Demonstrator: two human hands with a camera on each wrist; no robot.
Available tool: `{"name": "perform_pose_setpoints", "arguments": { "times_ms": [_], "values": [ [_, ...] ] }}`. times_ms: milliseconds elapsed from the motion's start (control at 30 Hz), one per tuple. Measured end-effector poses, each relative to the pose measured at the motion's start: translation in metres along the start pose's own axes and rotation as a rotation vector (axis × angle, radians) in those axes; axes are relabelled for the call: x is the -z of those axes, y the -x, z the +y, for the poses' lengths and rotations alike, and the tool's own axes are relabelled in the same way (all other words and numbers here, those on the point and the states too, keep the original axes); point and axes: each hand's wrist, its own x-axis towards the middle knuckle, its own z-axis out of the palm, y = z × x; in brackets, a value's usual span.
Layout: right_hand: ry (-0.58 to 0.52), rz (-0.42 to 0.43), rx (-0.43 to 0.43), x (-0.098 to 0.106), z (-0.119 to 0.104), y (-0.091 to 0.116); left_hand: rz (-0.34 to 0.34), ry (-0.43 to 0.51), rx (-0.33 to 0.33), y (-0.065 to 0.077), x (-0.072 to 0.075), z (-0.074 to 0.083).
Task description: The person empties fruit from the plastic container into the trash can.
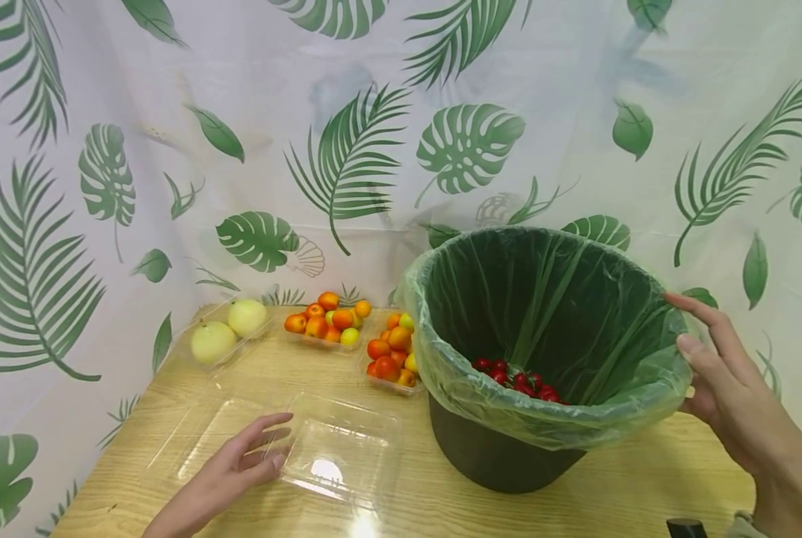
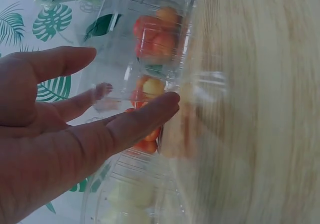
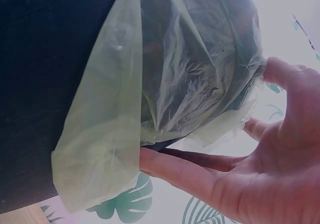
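My left hand (image 1: 239, 463), its fingers loosely extended, is beside a clear plastic container (image 1: 336, 448) lying unfolded on the table; whether the fingertips touch it I cannot tell. The left wrist view shows those fingers (image 2: 135, 121) around the transparent plastic, with nothing gripped. At the right, my right hand (image 1: 730, 381) rests its spread fingers and thumb against the rim of a black bin (image 1: 501, 448). A pale green plastic bag (image 1: 548, 426) lines the bin and folds over its rim. Small red fruits (image 1: 518, 379) lie inside. In the right wrist view fingers (image 3: 185, 174) lie along the folded bag.
Two pale green round fruits (image 1: 214, 342) sit in a clear box at the back left. Two boxes of orange and yellow small fruits (image 1: 327, 321) stand nearby, one partly behind the bin. A leaf-print curtain (image 1: 347, 172) encloses the wooden table (image 1: 125, 478). A dark object (image 1: 686, 527) shows at the bottom right.
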Motion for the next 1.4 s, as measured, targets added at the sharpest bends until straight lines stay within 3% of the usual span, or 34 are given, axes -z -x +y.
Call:
{"name": "perform_pose_setpoints", "arguments": {
  "times_ms": [167,400,600,867,1067,1400],
  "values": [
    [-0.001,0.003,0.011,-0.001,0.0,0.001,0.012,-0.097,0.004,0.003,0.0,0.005],
    [-0.01,-0.01,0.012,-0.002,-0.001,0.0,0.105,-0.279,-0.032,0.003,0.003,0.016],
    [-0.013,-0.013,0.003,-0.003,-0.002,-0.001,0.112,-0.295,-0.047,-0.005,0.011,0.028],
    [-0.012,-0.001,0.0,-0.001,-0.001,0.0,0.125,-0.21,-0.148,-0.047,0.001,0.047],
    [-0.025,-0.015,-0.001,-0.001,-0.002,-0.001,0.108,-0.183,-0.125,-0.084,-0.003,0.058],
    [-0.014,-0.019,0.01,0.002,0.001,0.0,0.037,-0.313,-0.059,-0.133,0.001,0.059]
  ]
}}
